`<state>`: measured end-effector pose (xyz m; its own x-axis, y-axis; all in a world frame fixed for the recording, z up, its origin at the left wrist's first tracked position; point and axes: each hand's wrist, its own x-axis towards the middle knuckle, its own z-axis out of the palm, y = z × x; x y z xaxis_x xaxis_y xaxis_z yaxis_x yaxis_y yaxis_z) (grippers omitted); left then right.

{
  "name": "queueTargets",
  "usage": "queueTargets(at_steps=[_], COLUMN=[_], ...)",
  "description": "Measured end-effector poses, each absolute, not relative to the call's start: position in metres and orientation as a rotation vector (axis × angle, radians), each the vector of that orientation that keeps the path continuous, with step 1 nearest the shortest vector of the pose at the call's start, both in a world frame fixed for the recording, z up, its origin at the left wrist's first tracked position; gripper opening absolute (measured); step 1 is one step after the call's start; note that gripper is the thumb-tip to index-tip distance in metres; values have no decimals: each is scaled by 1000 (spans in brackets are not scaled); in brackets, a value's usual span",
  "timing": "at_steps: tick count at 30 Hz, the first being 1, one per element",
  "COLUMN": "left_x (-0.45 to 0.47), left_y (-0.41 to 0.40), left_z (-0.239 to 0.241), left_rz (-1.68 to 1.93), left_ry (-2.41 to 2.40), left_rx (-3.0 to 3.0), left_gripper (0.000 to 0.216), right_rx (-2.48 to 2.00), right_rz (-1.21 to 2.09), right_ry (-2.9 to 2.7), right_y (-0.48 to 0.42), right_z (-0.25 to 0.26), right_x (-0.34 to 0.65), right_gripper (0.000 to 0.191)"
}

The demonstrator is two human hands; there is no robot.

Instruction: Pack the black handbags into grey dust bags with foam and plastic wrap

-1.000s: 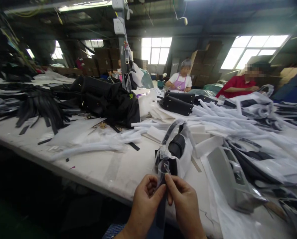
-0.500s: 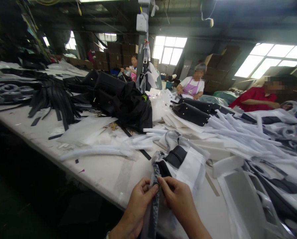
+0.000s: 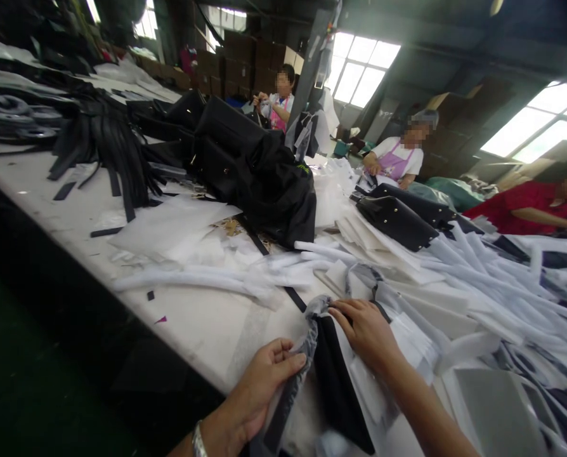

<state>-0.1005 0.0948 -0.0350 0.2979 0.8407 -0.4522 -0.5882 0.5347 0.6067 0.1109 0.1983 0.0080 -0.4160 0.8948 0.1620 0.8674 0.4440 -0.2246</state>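
A black strap wrapped in clear plastic film runs up the side of a black bag near the table's front edge. My left hand pinches the strap between thumb and fingers partway along its length. Farther up, my right hand has its fingertips closed on the wrapped strap where it bends over. The right palm and wrist lie over the bag and hide part of it. White wrapping covers the bag's right side, and a second plastic-wrapped loop arches behind my right hand.
Black bags are heaped beyond, with loose black straps at left. White foam tubes spread over the right side. A grey panel lies at near right. Three people work across the table.
My right hand has slid up and away from my left, along the wrapped strap. More of the bag's black side shows between my hands. The camera has tilted and turned left.
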Motion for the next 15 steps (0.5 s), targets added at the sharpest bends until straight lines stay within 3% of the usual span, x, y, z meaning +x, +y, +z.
queueTargets(at_steps=[8, 12, 15], left_x=[-102, -97, -95], left_y=[126, 136, 136], left_z=[-34, -33, -31], left_rz=[848, 881, 938], left_ry=[770, 764, 735], left_rx=[398, 417, 433], left_gripper=[42, 40, 38], right_rx=[-1632, -1565, -1295], right_rz=[74, 6, 32], right_ry=[-2235, -2014, -2161], right_y=[166, 150, 139], right_z=[-1, 21, 38], right_x=[118, 108, 94], right_gripper=[37, 27, 22])
